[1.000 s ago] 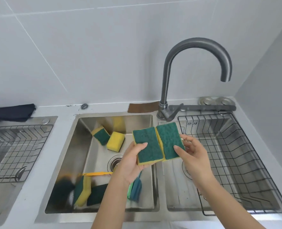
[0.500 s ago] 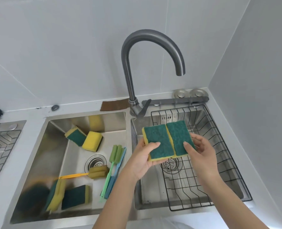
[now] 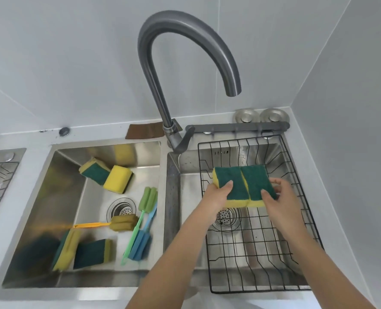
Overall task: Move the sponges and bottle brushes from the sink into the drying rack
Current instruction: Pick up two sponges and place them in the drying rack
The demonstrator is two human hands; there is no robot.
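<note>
Meanwhile, left hand [image 3: 216,195] and right hand [image 3: 278,197] each pinch a green-topped sponge — left sponge [image 3: 230,182], right sponge [image 3: 257,181] touching — above the drying rack [image 3: 296,284], right of the sink [image 3: 51,219].

Even, soft daylight filled the scene, bright and cool on the white walls, with no hard shadows. The steel sink [image 3: 51,197] showed smeared reflections of sponges along its left wall and near-left corner. Mild glare lay on the faucet [image 3: 185,36] curve. Wide-angle distortion bent the worktop [image 3: 17,139] edges outward; the frame's bottom edge looked soft.
</note>
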